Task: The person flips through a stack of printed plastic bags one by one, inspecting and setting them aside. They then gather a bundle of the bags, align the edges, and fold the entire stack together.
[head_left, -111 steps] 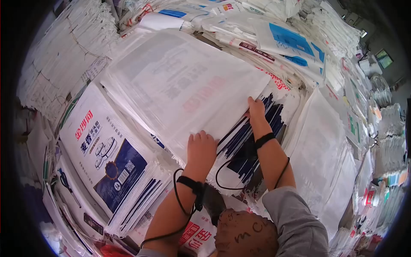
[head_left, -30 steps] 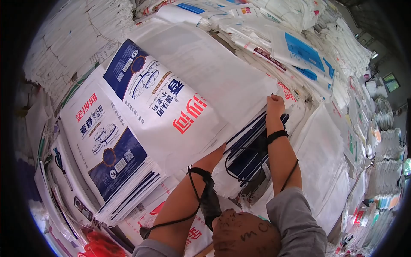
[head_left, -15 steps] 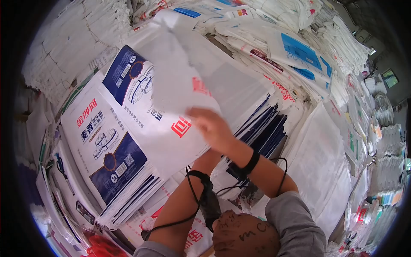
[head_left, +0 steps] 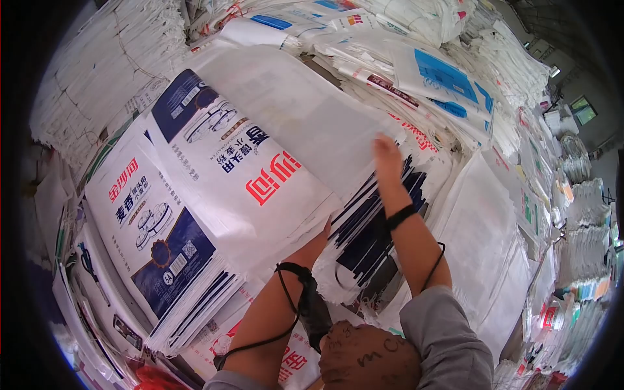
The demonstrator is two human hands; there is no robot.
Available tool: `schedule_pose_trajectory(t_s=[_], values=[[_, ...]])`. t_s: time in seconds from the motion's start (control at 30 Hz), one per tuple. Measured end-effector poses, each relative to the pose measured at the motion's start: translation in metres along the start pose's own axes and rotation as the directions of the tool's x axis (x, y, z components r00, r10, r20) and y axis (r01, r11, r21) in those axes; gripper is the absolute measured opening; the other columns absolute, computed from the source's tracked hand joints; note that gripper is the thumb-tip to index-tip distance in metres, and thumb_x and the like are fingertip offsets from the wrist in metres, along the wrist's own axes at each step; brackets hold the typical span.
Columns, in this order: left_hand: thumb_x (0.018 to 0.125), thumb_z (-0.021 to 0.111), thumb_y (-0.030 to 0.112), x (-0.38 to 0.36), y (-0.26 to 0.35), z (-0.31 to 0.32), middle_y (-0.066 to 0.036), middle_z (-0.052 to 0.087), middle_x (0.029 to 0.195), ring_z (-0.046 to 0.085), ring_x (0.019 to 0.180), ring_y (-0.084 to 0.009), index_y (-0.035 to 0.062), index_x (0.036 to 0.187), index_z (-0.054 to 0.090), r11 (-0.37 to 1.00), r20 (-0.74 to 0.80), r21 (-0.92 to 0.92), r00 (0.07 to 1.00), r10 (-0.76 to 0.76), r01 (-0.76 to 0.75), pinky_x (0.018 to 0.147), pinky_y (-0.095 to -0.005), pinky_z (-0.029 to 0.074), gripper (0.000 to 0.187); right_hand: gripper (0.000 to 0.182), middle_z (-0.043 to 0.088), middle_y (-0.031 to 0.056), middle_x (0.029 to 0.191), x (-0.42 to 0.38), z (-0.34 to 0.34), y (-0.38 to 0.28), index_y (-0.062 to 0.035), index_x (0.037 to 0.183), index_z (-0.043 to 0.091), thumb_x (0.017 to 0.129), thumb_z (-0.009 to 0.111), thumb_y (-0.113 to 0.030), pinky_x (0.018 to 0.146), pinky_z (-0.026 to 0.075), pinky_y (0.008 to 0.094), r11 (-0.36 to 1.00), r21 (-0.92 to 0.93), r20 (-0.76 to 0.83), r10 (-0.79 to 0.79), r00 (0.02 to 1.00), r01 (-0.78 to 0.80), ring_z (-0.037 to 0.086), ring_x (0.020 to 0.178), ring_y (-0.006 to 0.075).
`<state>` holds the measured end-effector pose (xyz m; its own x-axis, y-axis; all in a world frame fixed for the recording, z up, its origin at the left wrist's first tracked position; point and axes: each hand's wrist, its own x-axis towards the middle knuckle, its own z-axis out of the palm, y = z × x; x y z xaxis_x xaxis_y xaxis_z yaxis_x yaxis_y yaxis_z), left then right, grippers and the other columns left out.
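Note:
A printed woven sack (head_left: 260, 175) with red and blue lettering lies slanted across the middle, its lower edge lifted. Under that edge my left hand (head_left: 324, 233) is mostly hidden, and its fingers do not show. My right hand (head_left: 388, 158) is raised at the right edge of the stack of white sacks (head_left: 331, 117), fingers stretched upward, slightly blurred, with nothing seen in it. Dark blue sack ends (head_left: 377, 227) fan out below that hand. At the left is another stack of the same printed sacks (head_left: 156, 227).
Bundled white sacks (head_left: 110, 71) rise at the back left. Sacks with blue print (head_left: 448, 75) are piled at the back right, and large white sheets (head_left: 481, 208) lie on the right. Blue-handled scissors (head_left: 88, 260) lie at the far left. A black cord (head_left: 260, 341) loops around my left forearm.
The printed sack has come down flatter toward the left, uncovering more of the white stack. My right hand has left the sack and moved right and up. My left arm stays nearly in place.

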<state>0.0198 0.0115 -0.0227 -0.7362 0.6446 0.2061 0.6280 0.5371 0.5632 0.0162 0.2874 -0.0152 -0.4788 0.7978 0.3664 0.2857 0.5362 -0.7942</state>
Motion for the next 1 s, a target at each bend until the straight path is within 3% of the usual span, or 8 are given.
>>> schedule_pose_trajectory(t_s=[0.13,0.2,0.4,0.6,0.73,0.8,0.87,1.0], values=[[0.096,0.053,0.041,-0.004,-0.008,0.018,-0.010,0.060,0.129,0.056,0.118,-0.0355,0.0192,0.125,0.061,0.963,-0.191,0.249,0.969,0.157,-0.107,0.103,-0.0463,0.043,0.038,0.038,0.070,0.0123,0.088,0.055,-0.022,0.103,-0.0042,0.118,0.068,0.084,0.065,-0.022,0.071,0.053,0.0335,0.938,-0.013,-0.224,0.336,0.915,-0.347,0.067,0.074,0.0210],[0.096,0.053,0.041,-0.006,-0.010,0.016,-0.010,0.061,0.129,0.056,0.117,-0.0355,0.0189,0.125,0.062,0.939,-0.165,0.320,0.969,0.186,-0.126,0.103,-0.0459,0.043,0.038,0.046,0.061,0.0034,0.075,0.060,-0.035,0.095,0.0040,0.127,0.060,0.084,0.066,-0.011,0.053,0.045,0.0270,0.880,0.098,0.117,0.454,0.883,-0.465,0.055,0.056,0.0131],[0.096,0.053,0.040,-0.001,-0.001,0.004,-0.010,0.062,0.127,0.056,0.116,-0.0355,0.0192,0.124,0.062,0.997,-0.005,0.025,0.997,-0.075,0.075,0.102,-0.0459,0.043,0.037,0.031,0.063,0.0025,0.078,0.060,-0.033,0.072,-0.0046,0.109,0.070,0.082,0.071,-0.018,0.052,0.039,0.0259,0.785,0.339,0.032,0.541,0.840,-0.519,0.053,0.061,0.0121],[0.095,0.054,0.040,-0.004,-0.005,0.010,-0.008,0.063,0.126,0.057,0.115,-0.0346,0.0193,0.125,0.062,0.975,-0.194,0.210,0.974,0.118,-0.076,0.100,-0.0449,0.045,0.037,0.037,0.065,-0.0001,0.089,0.047,-0.043,0.032,0.0009,0.111,0.069,0.084,0.076,-0.024,0.073,0.046,0.0275,0.742,0.528,-0.063,0.520,0.852,-0.414,0.055,0.077,0.0103],[0.095,0.055,0.040,-0.003,-0.005,0.005,-0.007,0.063,0.126,0.058,0.114,-0.0337,0.0203,0.126,0.062,0.968,-0.238,0.243,0.963,0.129,-0.070,0.099,-0.0444,0.046,0.037,0.028,0.055,-0.0052,0.076,0.033,-0.034,0.017,-0.0074,0.101,0.071,0.087,0.073,-0.032,0.061,0.045,0.0276,0.576,0.599,0.221,0.548,0.807,-0.556,0.051,0.068,0.0067],[0.095,0.055,0.041,-0.003,-0.005,0.007,-0.007,0.063,0.126,0.058,0.114,-0.0337,0.0209,0.126,0.061,0.967,-0.228,0.247,0.966,0.126,-0.068,0.099,-0.0440,0.046,0.038,0.027,0.058,-0.0010,0.077,0.039,-0.022,0.038,-0.0068,0.099,0.071,0.089,0.071,-0.032,0.057,0.045,0.0297,0.730,0.373,0.202,0.538,0.818,-0.573,0.053,0.062,0.0101],[0.094,0.056,0.039,-0.003,-0.004,0.008,-0.007,0.062,0.128,0.056,0.118,-0.0319,0.0174,0.126,0.062,0.987,-0.215,0.147,0.972,0.090,-0.059,0.105,-0.0496,0.039,0.039,0.027,0.065,0.0057,0.081,0.032,-0.008,0.012,-0.0039,0.099,0.069,0.090,0.069,-0.029,0.062,0.048,0.0306,0.967,0.010,0.166,0.251,0.954,-0.256,0.059,0.063,0.0158],[0.094,0.056,0.039,-0.002,-0.004,0.008,-0.007,0.062,0.128,0.055,0.118,-0.0317,0.0171,0.126,0.062,0.990,-0.184,0.132,0.980,0.078,-0.054,0.105,-0.0499,0.039,0.039,0.013,0.070,0.0107,0.092,-0.034,0.016,-0.107,-0.0035,0.099,0.069,0.091,0.066,-0.013,0.075,0.052,0.0307,0.968,0.245,0.238,-0.120,0.964,0.060,0.066,0.078,0.0196]])
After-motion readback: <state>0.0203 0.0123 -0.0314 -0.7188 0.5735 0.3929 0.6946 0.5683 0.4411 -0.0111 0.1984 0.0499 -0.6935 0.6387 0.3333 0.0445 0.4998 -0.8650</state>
